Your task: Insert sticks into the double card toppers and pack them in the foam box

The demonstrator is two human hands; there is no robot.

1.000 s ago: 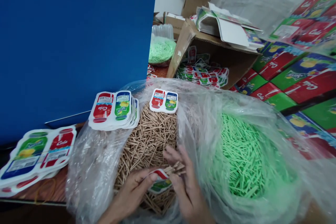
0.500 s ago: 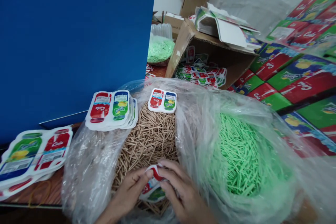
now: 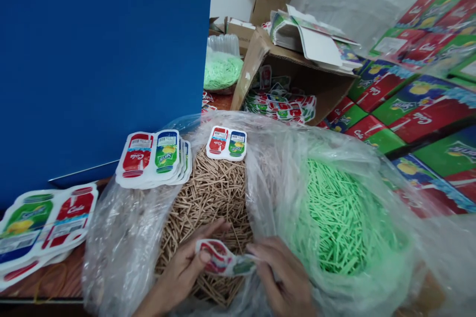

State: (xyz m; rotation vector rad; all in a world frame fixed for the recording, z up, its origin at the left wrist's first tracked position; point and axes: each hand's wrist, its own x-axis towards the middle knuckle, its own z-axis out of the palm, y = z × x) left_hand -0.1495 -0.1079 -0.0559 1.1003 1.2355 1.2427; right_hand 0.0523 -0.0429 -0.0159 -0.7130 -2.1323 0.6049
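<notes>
Between my hands is a small printed Cola-and-Sprite packet [image 3: 220,261], bent and blurred, over a plastic bag of short brown sticks [image 3: 208,193]. My left hand [image 3: 182,265] pinches its red end between thumb and fingers. At the other end, the fingertips of my right hand [image 3: 280,272] grip the green part. Another flat packet [image 3: 226,143] rests on the sticks at the back of the bag. A stack of larger Cola-and-Sprite packets [image 3: 147,158] lies on the bag's left edge. To the right sits a bag of short green sticks [image 3: 334,223].
More large packets [image 3: 44,228] lie on the table at left, below a blue panel [image 3: 100,49]. Behind the bags, an open cardboard box [image 3: 253,62] on its side holds many small packets. Printed Cola-and-Sprite boxes [image 3: 427,104] are stacked at right.
My hands have moved apart, and the packet is now stretched out between them. The whole view has shifted slightly.
</notes>
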